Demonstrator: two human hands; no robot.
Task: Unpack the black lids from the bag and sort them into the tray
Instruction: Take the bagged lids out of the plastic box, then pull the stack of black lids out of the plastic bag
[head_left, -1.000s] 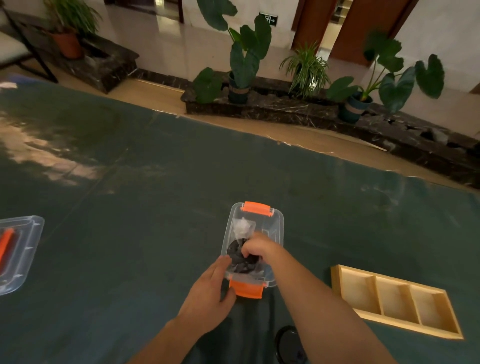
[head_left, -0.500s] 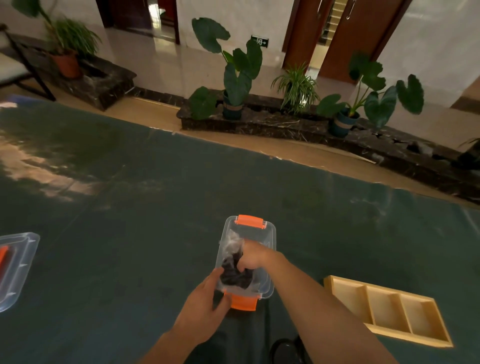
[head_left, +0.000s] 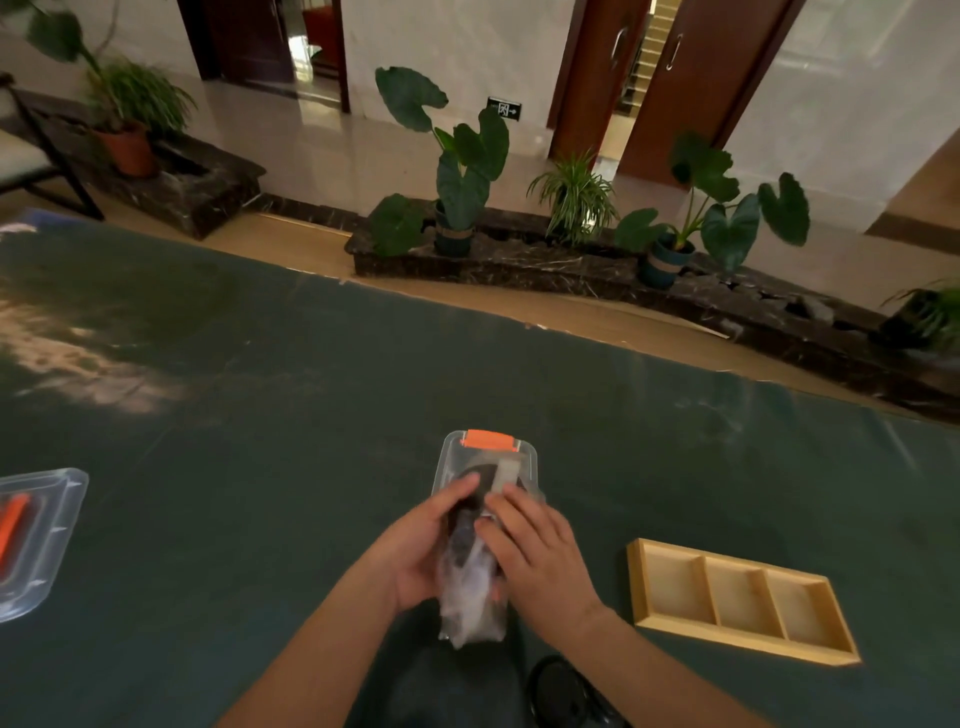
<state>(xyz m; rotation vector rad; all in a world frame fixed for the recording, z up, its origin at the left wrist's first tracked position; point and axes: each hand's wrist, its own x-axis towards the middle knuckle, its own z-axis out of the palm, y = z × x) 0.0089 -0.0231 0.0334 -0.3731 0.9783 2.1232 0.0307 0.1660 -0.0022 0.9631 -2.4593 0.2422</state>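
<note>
Both hands are on the crinkly clear plastic bag at lower centre of the frame, dark round shapes showing through its film, presumably the black lids. The left hand cups the bag's side, fingers curled around it; the right hand presses from the other side, fingertips on the upper end. Each grip is closed on the bag, holding it just above the near end of the clear plastic box with orange latches, which sits open on the dark green surface.

To my eye this is the unpacking step: the bag is out of the box or nearly so, and no lid is loose yet. The pale wooden tray with three compartments, at lower right, stands empty, well apart from the hands. The next move looks like finding the bag's mouth and opening it; thin film like that will be slippery and will bunch, so it calls for a pinch from each side rather than a tug.

At the left edge lies the box's clear plastic cover with an orange clip, flat and glossy. A dark round object sits at the bottom edge, too dim to identify.
</note>
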